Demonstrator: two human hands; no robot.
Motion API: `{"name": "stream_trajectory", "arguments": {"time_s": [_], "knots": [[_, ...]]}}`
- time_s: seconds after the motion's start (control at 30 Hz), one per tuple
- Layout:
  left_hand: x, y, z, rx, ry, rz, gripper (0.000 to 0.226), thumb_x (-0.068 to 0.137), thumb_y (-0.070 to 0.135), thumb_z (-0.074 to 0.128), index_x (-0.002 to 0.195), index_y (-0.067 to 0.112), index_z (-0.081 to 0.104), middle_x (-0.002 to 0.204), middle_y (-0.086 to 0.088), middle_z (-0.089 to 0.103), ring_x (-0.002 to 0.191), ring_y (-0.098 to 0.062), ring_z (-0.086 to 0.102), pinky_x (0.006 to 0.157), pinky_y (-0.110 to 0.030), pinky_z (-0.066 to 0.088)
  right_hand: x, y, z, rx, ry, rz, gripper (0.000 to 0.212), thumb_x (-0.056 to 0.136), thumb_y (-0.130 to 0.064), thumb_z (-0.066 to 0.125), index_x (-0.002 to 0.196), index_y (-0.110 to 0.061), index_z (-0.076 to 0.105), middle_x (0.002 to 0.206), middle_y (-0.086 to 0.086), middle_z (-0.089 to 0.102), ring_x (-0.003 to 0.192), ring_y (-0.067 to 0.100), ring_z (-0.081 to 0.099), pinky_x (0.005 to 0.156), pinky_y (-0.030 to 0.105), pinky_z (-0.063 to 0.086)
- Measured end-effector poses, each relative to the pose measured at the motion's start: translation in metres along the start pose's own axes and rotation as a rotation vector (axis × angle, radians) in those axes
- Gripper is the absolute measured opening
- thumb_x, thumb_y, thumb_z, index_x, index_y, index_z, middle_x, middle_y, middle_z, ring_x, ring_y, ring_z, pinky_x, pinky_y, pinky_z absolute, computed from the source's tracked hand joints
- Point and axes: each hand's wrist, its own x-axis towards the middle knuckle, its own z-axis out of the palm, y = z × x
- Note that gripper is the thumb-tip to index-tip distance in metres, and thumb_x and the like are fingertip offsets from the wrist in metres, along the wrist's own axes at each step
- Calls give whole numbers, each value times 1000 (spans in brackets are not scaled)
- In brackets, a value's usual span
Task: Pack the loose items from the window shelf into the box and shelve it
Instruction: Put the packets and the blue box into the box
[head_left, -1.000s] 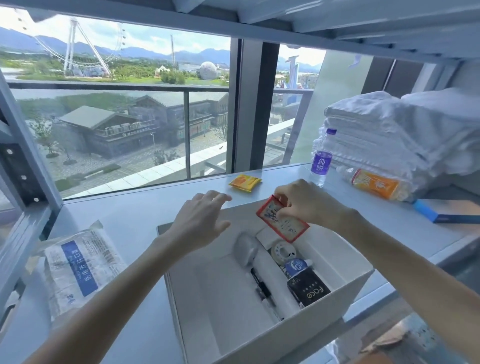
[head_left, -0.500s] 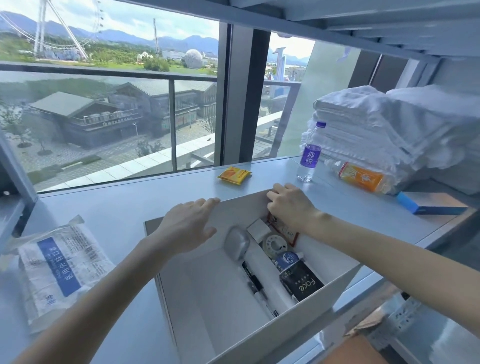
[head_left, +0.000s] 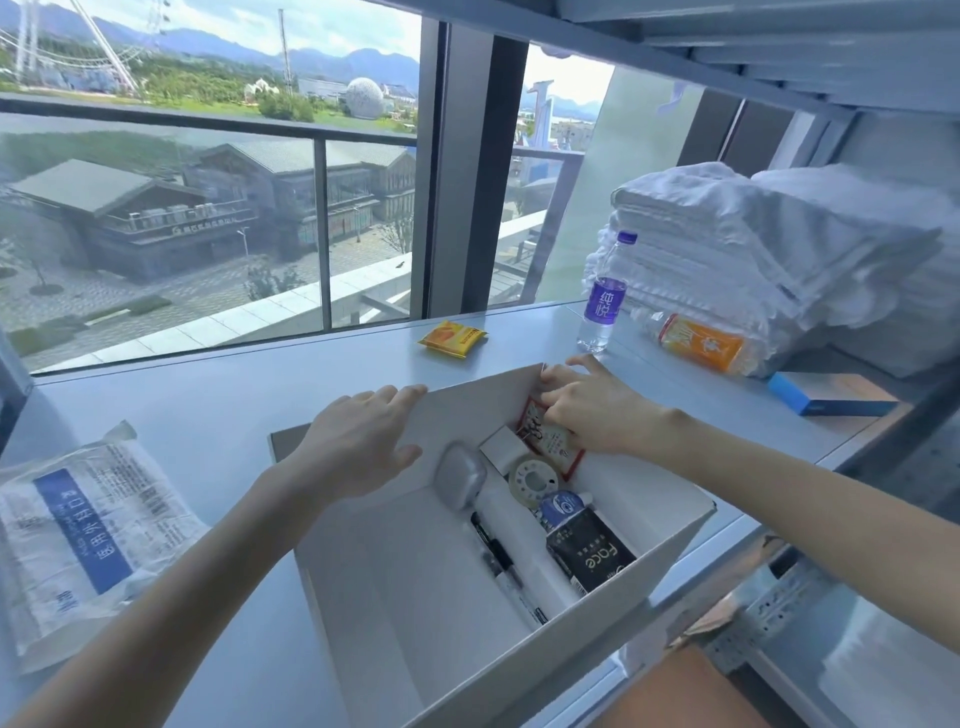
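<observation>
Both hands at box (head_left: 597, 618): left hand (head_left: 358, 447) steadies wall, right hand (head_left: 597, 410) pinches red packet (head_left: 545, 441).

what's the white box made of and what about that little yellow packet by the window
The white box looks like matte card or thin board: flat walls, sharp folded edges, no gloss. The yellow packet appears to be glossy plastic or foil film, judging by its sheen and crimped ends.

box (head_left: 649, 566) on shelf (head_left: 218, 415) | packet (head_left: 453, 339) behind box | bag (head_left: 78, 540) left | bottle (head_left: 602, 296) right
</observation>
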Motion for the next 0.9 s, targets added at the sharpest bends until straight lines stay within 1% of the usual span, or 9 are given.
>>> {"name": "stream_trajectory", "arguments": {"time_s": [0.07, 0.13, 0.2, 0.27, 0.4, 0.6, 0.77, 0.83, 0.9], "knots": [[-1, 0, 0, 8, 4, 3, 66, 94, 43, 45, 148, 26, 12, 135, 1, 44, 123, -21, 43, 94, -30, 35, -3, 1, -1, 37, 6, 2, 31, 80, -32, 61, 110, -25, 64, 127, -8, 52, 137, 17, 21, 109, 47, 12], [-2, 0, 0, 13, 9, 9, 66, 94, 42, 46, 148, 26, 12, 135, 1, 44, 123, -21, 43, 94, -30, 35, -11, 4, -4, 101, 28, 9, 43, 78, -46, 63, 117, -28, 61, 137, -5, 43, 137, 18, 19, 110, 48, 12], [-2, 0, 1, 14, 10, 7, 64, 94, 40, 45, 147, 26, 13, 135, 1, 44, 123, -21, 43, 94, -30, 35, -21, 9, -8, 187, 64, 18, 49, 81, -52, 59, 125, -31, 56, 147, -4, 33, 139, 19, 15, 109, 46, 14], [-1, -1, 2, 13, 13, -2, 60, 95, 38, 44, 146, 28, 14, 134, 3, 44, 123, -20, 44, 91, -30, 36, -28, 15, -11, 277, 139, 7, 45, 86, -49, 55, 127, -31, 54, 149, -4, 31, 139, 19, 17, 108, 43, 19], [4, -4, 3, 17, 45, -59, 47, 96, 39, 39, 141, 33, 23, 133, 8, 49, 114, -21, 52, 77, -30, 40, -25, 43, -10, 389, 299, -36, 37, 88, -38, 58, 123, -27, 58, 142, -3, 43, 134, 20, 29, 105, 42, 27], [3, -1, 0, 30, 70, -154, 33, 97, 42, 38, 129, 35, 41, 122, 4, 60, 103, -26, 58, 70, -29, 36, 31, 85, 14, 458, 355, 30, 39, 94, -32, 51, 130, -20, 52, 140, 1, 45, 131, 22, 37, 103, 39, 32], [5, 2, 6, 37, 89, -160, 28, 96, 46, 37, 118, 31, 47, 112, 8, 65, 95, -24, 62, 67, -31, 41, 110, 107, 59, 582, 213, 25, 37, 96, -26, 46, 132, -17, 48, 141, 3, 45, 129, 24, 39, 106, 41, 34], [5, 1, 9, 68, 131, -147, 32, 96, 49, 34, 116, 30, 49, 109, 11, 66, 91, -23, 63, 64, -30, 39, 142, 108, 75, 580, 115, 7, 39, 96, -27, 44, 134, -16, 46, 142, 4, 42, 130, 24, 38, 107, 42, 33], [5, 0, 12, 94, 203, -124, 42, 92, 55, 23, 110, 30, 51, 101, 11, 69, 83, -24, 65, 59, -29, 35, 168, 102, 86, 550, 47, -19, 41, 96, -29, 45, 133, -13, 45, 141, 6, 42, 128, 27, 40, 105, 45, 35]]}}
